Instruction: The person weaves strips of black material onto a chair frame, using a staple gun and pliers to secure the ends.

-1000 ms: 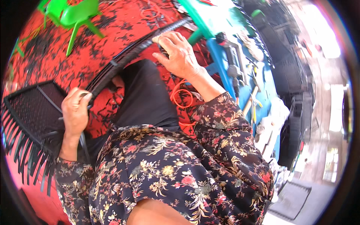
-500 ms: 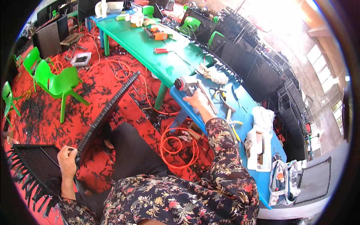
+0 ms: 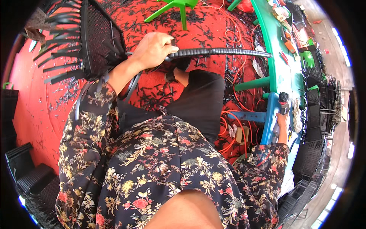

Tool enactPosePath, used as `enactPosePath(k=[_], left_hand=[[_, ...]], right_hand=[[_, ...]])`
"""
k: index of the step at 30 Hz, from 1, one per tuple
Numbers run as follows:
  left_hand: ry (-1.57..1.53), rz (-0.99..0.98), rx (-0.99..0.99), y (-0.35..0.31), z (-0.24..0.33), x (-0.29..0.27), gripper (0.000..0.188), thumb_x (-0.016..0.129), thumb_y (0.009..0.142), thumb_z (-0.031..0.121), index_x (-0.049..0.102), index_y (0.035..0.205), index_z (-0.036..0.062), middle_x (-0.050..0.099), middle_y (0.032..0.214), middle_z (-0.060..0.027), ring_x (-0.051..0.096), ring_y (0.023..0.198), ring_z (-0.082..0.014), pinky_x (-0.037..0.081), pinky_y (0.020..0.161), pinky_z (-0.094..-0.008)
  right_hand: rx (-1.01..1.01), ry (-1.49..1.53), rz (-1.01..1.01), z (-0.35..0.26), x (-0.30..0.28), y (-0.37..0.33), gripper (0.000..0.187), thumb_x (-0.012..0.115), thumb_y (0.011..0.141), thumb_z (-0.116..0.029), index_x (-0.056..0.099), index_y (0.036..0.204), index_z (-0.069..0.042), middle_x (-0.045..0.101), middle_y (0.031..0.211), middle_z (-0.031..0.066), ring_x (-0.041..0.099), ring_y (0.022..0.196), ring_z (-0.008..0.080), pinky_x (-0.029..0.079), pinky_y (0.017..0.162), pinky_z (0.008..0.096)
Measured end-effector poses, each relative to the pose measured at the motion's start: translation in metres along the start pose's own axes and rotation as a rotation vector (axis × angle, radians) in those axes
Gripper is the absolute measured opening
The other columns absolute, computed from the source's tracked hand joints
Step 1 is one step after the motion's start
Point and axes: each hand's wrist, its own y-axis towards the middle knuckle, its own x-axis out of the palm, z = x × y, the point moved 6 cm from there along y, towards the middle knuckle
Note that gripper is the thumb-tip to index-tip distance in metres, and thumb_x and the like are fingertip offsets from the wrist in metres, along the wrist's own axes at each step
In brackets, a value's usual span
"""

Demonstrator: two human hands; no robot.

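Observation:
My left hand (image 3: 154,49) is closed around the near end of a long black bar (image 3: 225,51) wrapped in ribbed strip. The bar stretches right toward the green table (image 3: 268,34). Beside that hand, a black woven panel (image 3: 101,40) has many loose strip ends fanning out from its left edge. Far to the right, my right hand (image 3: 282,121) is wrapped round a grey hand-held power tool (image 3: 283,99) with a red-and-black end, over the blue table (image 3: 270,114). Its exact kind is hard to make out.
Black strip scraps (image 3: 152,87) litter the red floor. An orange hose (image 3: 228,147) coils by the blue table's leg. A green chair (image 3: 183,9) stands ahead, and black woven furniture (image 3: 30,168) sits at the lower left. Red-handled pliers (image 3: 284,58) lie on the green table.
The view has swung, so the bar now runs nearly level across the picture and my left hand appears higher in it. My right hand is still on the power tool at the blue table.

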Motion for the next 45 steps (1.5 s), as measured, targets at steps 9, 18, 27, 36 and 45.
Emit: enactPosePath(k=[9, 18, 27, 36, 45], left_hand=[[-0.034, -0.007, -0.091, 0.014, 0.009, -0.009, 0.026, 0.068, 0.079, 0.021, 0.060, 0.068, -0.0011, 0.059, 0.060, -0.0152, 0.062, 0.058, -0.0283, 0.046, 0.056, -0.0382], [-0.059, -0.068, -0.125, 0.025, -0.009, -0.008, 0.029, 0.069, 0.079, 0.023, 0.059, 0.068, -0.0012, 0.060, 0.060, -0.0123, 0.061, 0.056, -0.0205, 0.046, 0.055, -0.0348], [-0.054, -0.081, -0.169, 0.034, -0.002, -0.008, 0.029, 0.069, 0.081, 0.019, 0.055, 0.063, 0.0006, 0.052, 0.055, -0.0035, 0.049, 0.049, -0.0080, 0.038, 0.046, -0.0278], [-0.100, -0.013, -0.101, 0.050, -0.001, 0.003, 0.032, 0.068, 0.077, 0.022, 0.054, 0.062, -0.0020, 0.049, 0.053, -0.0098, 0.044, 0.047, -0.0150, 0.035, 0.047, -0.0345], [-0.061, 0.000, -0.059, 0.049, 0.002, 0.001, 0.040, 0.070, 0.075, 0.026, 0.048, 0.061, -0.0032, 0.039, 0.053, -0.0166, 0.044, 0.047, -0.0225, 0.036, 0.050, -0.0381]], right_hand=[[-0.045, -0.031, 0.160, 0.020, 0.021, 0.012, 0.052, 0.069, 0.067, -0.029, 0.058, 0.102, 0.007, 0.065, 0.083, 0.0191, 0.065, 0.070, 0.0313, 0.052, 0.067, 0.0407], [-0.208, 0.498, -0.010, -0.045, -0.052, -0.071, 0.067, 0.071, 0.072, -0.021, 0.044, 0.128, 0.006, 0.060, 0.082, 0.0140, 0.056, 0.053, 0.0171, 0.047, 0.052, 0.0291], [-0.718, 1.121, -0.532, -0.225, -0.152, -0.258, 0.025, 0.068, 0.079, -0.013, 0.056, 0.096, 0.000, 0.057, 0.067, 0.0029, 0.056, 0.059, 0.0112, 0.047, 0.057, 0.0255], [-0.876, 1.217, -0.975, -0.306, -0.142, -0.319, 0.019, 0.068, 0.075, -0.014, 0.059, 0.082, 0.001, 0.059, 0.068, 0.0059, 0.058, 0.060, 0.0137, 0.045, 0.059, 0.0274], [-0.858, 1.150, -1.031, -0.323, -0.138, -0.327, 0.022, 0.065, 0.076, -0.019, 0.059, 0.082, 0.001, 0.058, 0.068, 0.0077, 0.057, 0.060, 0.0156, 0.046, 0.060, 0.0297]])
